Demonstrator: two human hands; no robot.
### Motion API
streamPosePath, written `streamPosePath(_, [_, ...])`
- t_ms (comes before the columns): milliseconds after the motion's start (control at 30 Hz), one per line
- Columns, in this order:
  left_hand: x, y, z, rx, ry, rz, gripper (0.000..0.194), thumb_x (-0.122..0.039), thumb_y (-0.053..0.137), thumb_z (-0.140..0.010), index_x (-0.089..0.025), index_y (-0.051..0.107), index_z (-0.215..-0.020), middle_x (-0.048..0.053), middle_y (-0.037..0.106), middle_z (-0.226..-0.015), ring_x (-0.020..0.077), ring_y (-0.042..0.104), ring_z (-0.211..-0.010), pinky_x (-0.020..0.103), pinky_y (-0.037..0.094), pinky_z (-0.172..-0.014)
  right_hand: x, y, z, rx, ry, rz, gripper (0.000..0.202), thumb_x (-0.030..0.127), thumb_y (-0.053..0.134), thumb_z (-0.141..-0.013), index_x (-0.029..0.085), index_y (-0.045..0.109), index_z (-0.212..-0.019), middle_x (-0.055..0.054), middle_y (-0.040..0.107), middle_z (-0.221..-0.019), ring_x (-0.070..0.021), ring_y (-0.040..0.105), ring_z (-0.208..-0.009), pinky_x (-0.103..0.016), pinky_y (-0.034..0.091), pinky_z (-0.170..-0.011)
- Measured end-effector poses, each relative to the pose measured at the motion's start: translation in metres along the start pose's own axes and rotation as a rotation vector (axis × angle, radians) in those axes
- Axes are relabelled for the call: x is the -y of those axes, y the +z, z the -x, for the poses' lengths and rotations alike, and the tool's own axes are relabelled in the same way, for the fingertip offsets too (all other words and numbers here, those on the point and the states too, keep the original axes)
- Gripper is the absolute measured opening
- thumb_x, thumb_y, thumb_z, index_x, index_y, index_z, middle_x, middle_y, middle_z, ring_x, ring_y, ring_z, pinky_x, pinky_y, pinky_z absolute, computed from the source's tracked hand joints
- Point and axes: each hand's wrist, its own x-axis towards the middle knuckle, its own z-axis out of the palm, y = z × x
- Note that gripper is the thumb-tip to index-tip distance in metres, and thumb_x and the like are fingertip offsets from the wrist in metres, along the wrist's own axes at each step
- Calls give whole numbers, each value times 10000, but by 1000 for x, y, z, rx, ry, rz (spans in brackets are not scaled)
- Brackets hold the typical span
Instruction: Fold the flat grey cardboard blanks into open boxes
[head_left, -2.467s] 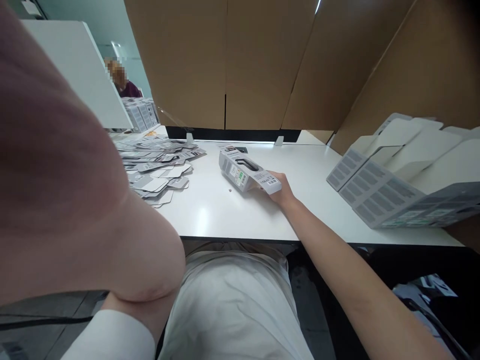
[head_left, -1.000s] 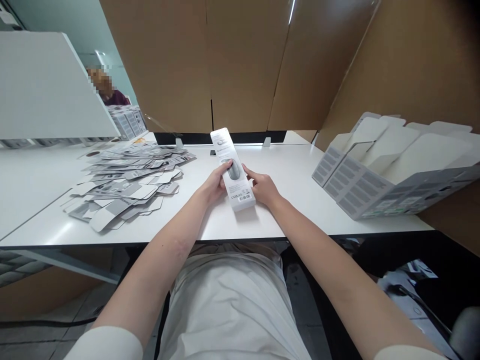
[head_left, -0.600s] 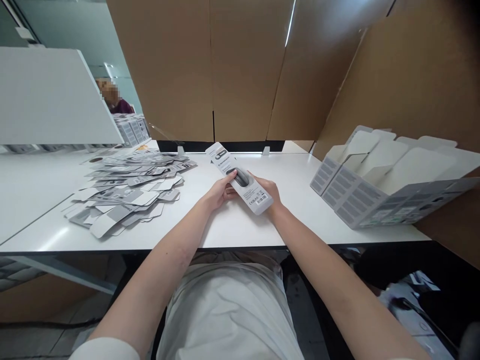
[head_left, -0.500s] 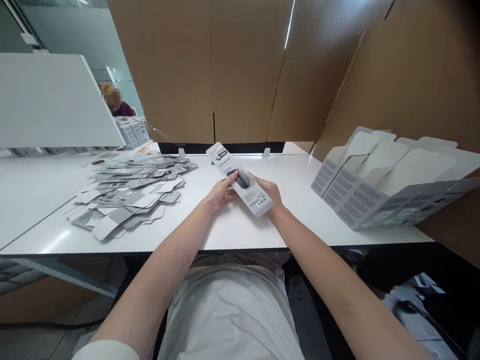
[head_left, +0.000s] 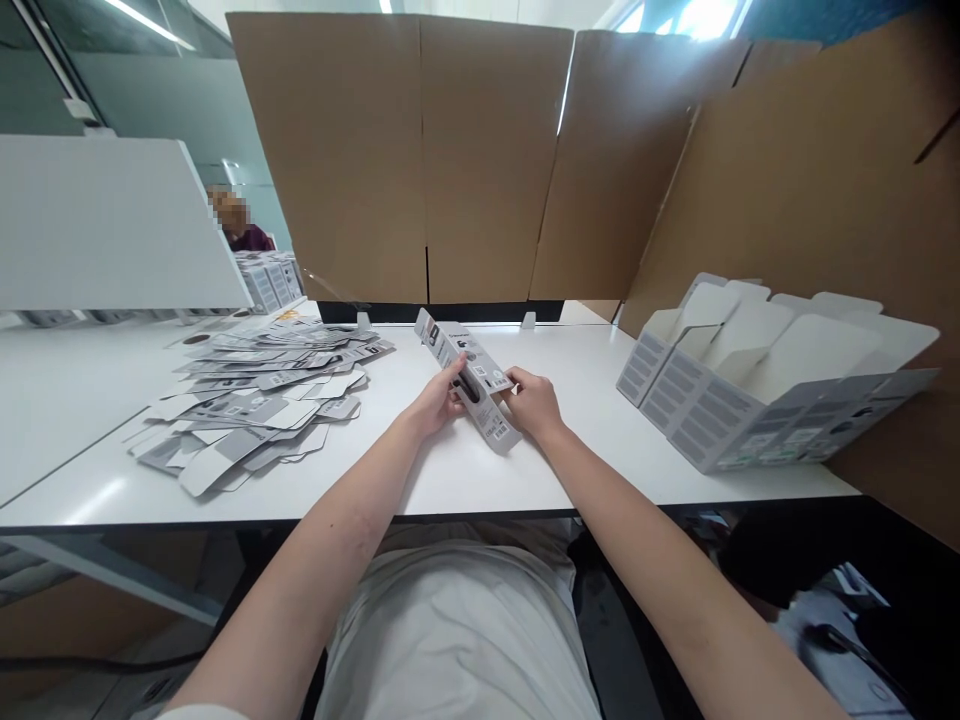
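White tabletop (head_left: 585, 440) below, left fingers (head_left: 451, 374) and right fingers (head_left: 519, 378) pinch a barcoded carton (head_left: 484, 369), small print unreadable.

A packing workshop, apparently: white worktable (head_left: 589, 365); cardboard screen (head_left: 360, 160); pile of flat cartons (head_left: 255, 400); open boxes (head_left: 720, 395)

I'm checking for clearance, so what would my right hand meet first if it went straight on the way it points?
Probably the slim grey-and-white printed cardboard box: your right hand points forward and left, its fingers right by the box's near end, though exact contact is hard to tell.
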Motion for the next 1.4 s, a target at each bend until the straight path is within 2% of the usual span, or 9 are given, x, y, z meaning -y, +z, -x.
streamPosePath(200, [-1, 2, 1, -93, 46, -49, 747, -624, 1100, -798, -232, 760, -1334, 181, 871, -1293, 352, 858, -1072, 447, 727, -808, -1, -1, 1, -18, -63, -9, 201, 382, 755, -954, 259, 909, -993, -67, 890, -971, -255, 724, -793, -355, 513, -763])
streamPosePath(400, [-6, 3, -6, -202, 83, 57, 492, -392, 1052, -871, -191, 780, -1230, 104, 855, -1046, 229, 823, -827, 323, 675, -718, 4, 0, 1, -24, -72, -107, 303, 469, 723, -1025, 252, 913, -1118, -91, 885, -1065, -233, 671, -743, -373, 525, -725])
streamPosePath(633, [-21, -8, -14, -383, 147, 362, 306, -432, 910, -1037, -234, 764, -1219, 55, 817, -989, 199, 794, -791, 276, 667, -698, 9, -3, 4, -16, 17, -225, 473, 686, 633, -1114, 259, 836, -1115, -72, 850, -1021, -196, 619, -656, -364, 501, -689])
streamPosePath(733, [-23, -10, -11, -331, 122, 396, 280, -432, 842, -1072, -228, 756, -1244, 46, 811, -985, 197, 804, -798, 296, 704, -773, 9, -2, 3, 21, 37, -256, 511, 731, 685, -1085, 272, 845, -1244, -66, 855, -1044, -198, 645, -656, -367, 520, -705])
streamPosePath(833, [-19, -6, -5, -190, 57, 318, 278, -434, 799, -1079, -204, 772, -1232, 69, 833, -1007, 221, 826, -853, 324, 716, -829, 10, 1, 2, 72, 83, -317, 615, 749, 795, -1002, 267, 835, -1382, -76, 870, -1091, -227, 712, -729, -373, 561, -728])
streamPosePath(1000, [-10, 1, -1, -7, -26, 165, 379, -496, 870, -1018, -201, 799, -1246, 121, 873, -1132, 285, 851, -992, 377, 704, -897, 9, 4, 0, 99, 64, -420, 528, 706, 814, -950, 234, 872, -1180, -108, 888, -1157, -305, 792, -1019, -387, 625, -849])
streamPosePath(1167, [-5, 6, -4, -64, -32, 129, 406, -495, 918, -1006, -212, 792, -1268, 125, 851, -1140, 288, 847, -1024, 365, 704, -856, 1, -1, -1, -69, 68, -226, 293, 491, 771, -925, 224, 876, -983, -76, 858, -964, -233, 653, -758, -362, 518, -735])
streamPosePath(1267, [-2, 12, -3, -67, -13, 83, 499, -559, 955, -993, -233, 795, -1335, 144, 861, -1284, 314, 855, -1083, 418, 727, -870, 0, -3, -2, -111, 8, -132, 253, 404, 750, -935, 233, 920, -1010, -72, 859, -973, -213, 598, -706, -368, 496, -740])
streamPosePath(1400, [1, 16, -2, -49, -21, 6, 464, -364, 1037, -903, -205, 833, -1288, 162, 879, -1312, 327, 857, -1089, 436, 734, -881, 3, -2, -1, -67, -47, -127, 281, 434, 783, -985, 247, 952, -1109, -83, 850, -1025, -211, 579, -703, -373, 516, -745])
